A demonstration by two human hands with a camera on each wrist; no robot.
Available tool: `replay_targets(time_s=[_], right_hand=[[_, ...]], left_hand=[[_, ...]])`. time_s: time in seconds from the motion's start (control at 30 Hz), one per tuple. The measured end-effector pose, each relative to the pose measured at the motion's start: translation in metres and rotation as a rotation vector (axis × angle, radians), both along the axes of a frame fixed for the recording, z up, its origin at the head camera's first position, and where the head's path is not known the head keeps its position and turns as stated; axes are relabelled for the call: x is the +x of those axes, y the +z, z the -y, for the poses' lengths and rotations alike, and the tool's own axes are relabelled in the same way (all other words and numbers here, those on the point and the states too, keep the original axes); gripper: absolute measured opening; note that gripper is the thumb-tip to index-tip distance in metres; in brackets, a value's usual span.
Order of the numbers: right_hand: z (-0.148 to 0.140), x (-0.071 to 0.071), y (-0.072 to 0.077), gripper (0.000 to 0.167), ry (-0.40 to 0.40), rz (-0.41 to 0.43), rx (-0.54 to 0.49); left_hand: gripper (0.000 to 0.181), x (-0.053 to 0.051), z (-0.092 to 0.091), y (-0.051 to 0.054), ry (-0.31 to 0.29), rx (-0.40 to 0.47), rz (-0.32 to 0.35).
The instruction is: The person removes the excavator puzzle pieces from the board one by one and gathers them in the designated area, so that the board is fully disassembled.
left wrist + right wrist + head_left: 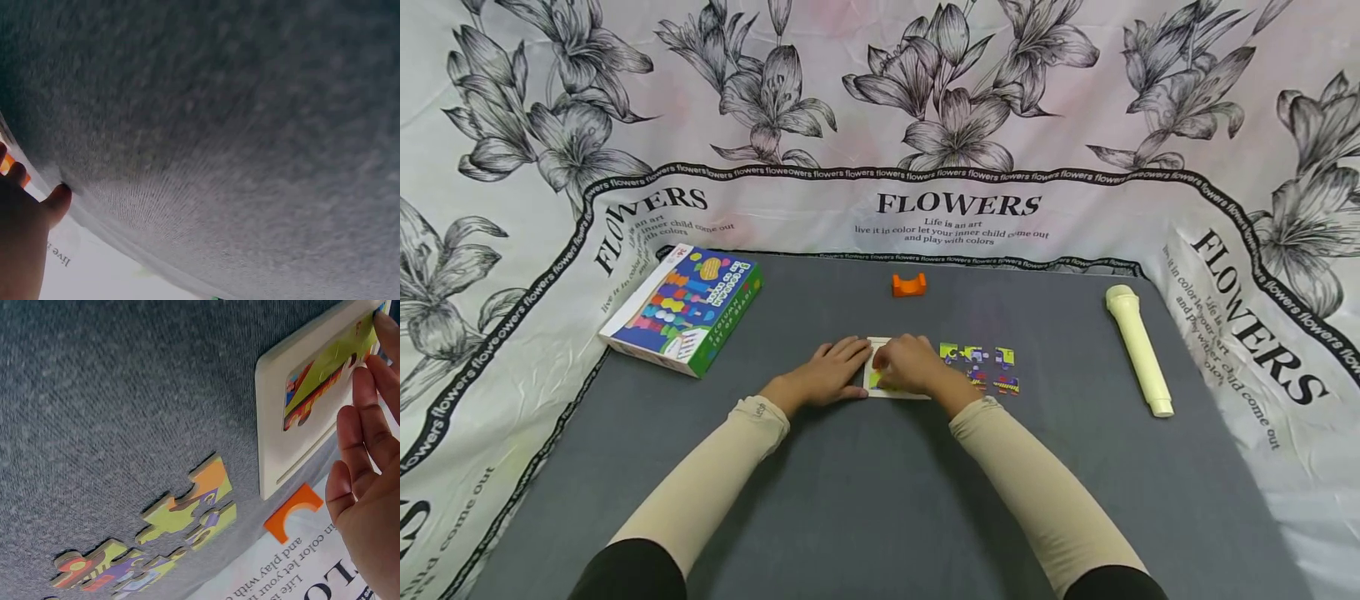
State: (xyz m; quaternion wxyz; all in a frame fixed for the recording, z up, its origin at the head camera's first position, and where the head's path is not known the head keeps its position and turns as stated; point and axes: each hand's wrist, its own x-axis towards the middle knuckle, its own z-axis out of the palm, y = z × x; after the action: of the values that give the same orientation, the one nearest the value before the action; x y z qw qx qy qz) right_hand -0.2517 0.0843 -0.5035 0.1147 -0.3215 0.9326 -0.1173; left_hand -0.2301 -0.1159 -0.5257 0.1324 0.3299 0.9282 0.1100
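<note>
A cream puzzle board (880, 342) lies on the grey surface between the hands, several joined pieces (322, 378) along the near side of its recess. The left hand (826, 372) rests flat, fingertips at the board's left edge; only part of it shows in the left wrist view. Over the board's left half bends the right hand (912, 365), thumb and forefinger at a yellow-green puzzle piece (369, 339) that they seem to pinch in the recess. Fingers partly hide it. Loose puzzle pieces (1005, 357) lie in rows right of the board.
An orange curved block (909, 287) sits beyond the board. At the far left stands a blue and green game box (688, 304). A pale yellow tube with a wider end (1138, 350) lies at the right. Flower-printed cloth (955, 204) surrounds the grey surface.
</note>
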Motion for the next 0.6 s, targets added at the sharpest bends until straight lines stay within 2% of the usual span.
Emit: replay_targets(time_s=[0.23, 0.47, 0.6], right_hand=[[0.0037, -0.0007, 0.0012, 0.024, 0.03, 0.001, 0.007], [0.0019, -0.0057, 0.0033, 0.021, 0.054, 0.02, 0.008], [-0.0001, -0.0085, 0.0061, 0.017, 0.095, 0.023, 0.018]], left_hand=[[0.079, -0.0036, 0.0029, 0.0034, 0.02, -0.046, 0.058], [0.079, -0.0032, 0.0008, 0.0051, 0.013, -0.056, 0.073], [0.079, -0.0027, -0.0004, 0.0048, 0.016, -0.052, 0.08]])
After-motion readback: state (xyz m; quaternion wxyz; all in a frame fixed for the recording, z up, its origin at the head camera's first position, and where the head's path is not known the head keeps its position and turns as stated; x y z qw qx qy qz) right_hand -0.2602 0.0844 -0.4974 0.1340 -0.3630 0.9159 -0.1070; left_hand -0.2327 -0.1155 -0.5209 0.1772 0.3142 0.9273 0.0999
